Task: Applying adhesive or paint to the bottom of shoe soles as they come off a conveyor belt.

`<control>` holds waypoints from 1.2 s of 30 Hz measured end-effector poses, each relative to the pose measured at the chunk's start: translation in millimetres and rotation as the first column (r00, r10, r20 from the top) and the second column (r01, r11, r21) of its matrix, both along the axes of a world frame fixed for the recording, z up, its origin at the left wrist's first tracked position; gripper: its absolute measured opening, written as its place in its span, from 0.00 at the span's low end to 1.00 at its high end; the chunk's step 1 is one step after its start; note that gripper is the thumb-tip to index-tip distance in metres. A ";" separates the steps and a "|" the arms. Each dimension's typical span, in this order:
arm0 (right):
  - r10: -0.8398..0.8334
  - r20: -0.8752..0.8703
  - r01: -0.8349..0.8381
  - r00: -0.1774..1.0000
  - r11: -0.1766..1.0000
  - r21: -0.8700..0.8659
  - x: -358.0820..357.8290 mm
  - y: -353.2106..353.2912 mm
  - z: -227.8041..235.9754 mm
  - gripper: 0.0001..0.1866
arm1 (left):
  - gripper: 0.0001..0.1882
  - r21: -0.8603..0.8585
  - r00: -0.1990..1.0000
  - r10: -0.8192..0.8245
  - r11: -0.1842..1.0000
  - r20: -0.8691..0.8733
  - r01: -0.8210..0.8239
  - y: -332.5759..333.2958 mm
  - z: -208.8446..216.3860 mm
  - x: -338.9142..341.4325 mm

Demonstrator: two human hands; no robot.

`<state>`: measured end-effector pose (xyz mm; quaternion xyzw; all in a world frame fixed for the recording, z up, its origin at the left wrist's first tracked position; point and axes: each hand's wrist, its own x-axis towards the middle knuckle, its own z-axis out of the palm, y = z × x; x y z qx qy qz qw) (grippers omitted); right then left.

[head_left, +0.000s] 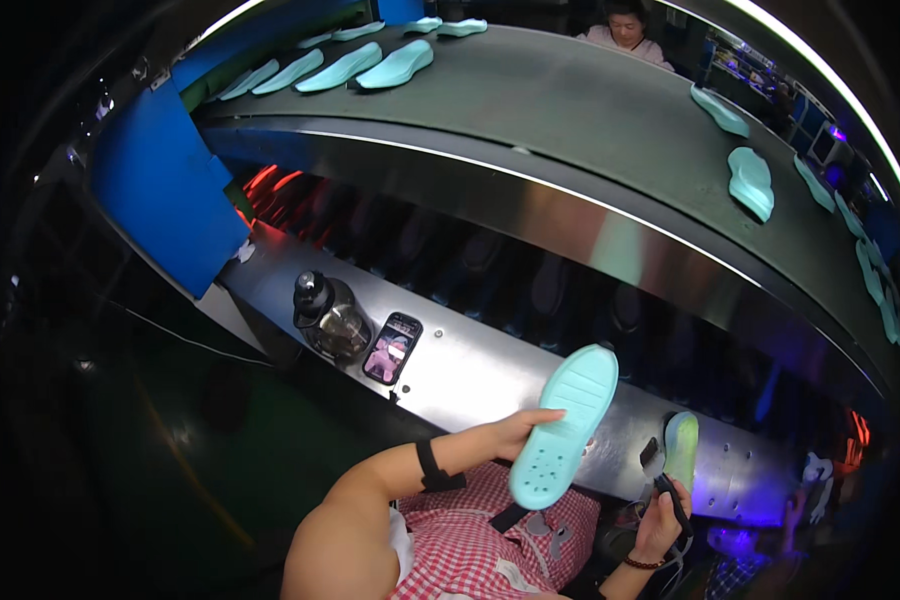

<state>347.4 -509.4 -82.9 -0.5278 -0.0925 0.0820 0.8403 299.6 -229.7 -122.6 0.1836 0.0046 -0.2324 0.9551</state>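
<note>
My left hand [528, 430] grips a mint-green shoe sole [568, 420] by its edge, thumb on the upper face. The sole is tilted up over the metal ledge, with rows of small holes at its near end and cross ridges further up. My right hand [660, 522] is closed round a black-handled brush [654, 458], its dark head pointing up and left. Just beyond that hand a yellowish-green sole [681, 445] rests on the ledge; the brush and fingers partly overlap its near end.
A metal ledge [450, 385] carries a dark bottle [332, 318] and a phone [393, 348]. Beyond, a dark conveyor belt [560, 100] bears several mint soles [398, 65]. Red-glowing parts [270, 190] show below it. A person [625, 35] sits across; a blue panel [160, 180] stands left.
</note>
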 end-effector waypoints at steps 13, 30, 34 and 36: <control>0.100 -0.187 -0.137 0.977 0.970 -0.201 9.3 66.2 -1.1 0.10 | 0.48 -0.154 0.966 0.155 0.970 -0.205 -0.188 -57.3 -5.9 0.8; 0.588 0.407 -0.156 0.699 0.681 -0.716 -2.5 80.2 48.9 0.09 | 0.43 0.169 0.884 0.458 0.882 -0.093 -0.439 -23.3 -5.4 19.3; 0.650 0.225 -0.357 0.726 0.636 -0.684 0.9 68.7 68.0 0.10 | 0.44 0.059 0.939 0.340 0.939 -0.043 -0.338 -17.8 5.9 11.4; 0.367 0.095 -0.276 0.925 0.823 -0.496 5.0 72.2 72.5 0.09 | 0.42 -0.016 0.960 0.276 0.961 -0.049 -0.277 -30.2 13.6 9.2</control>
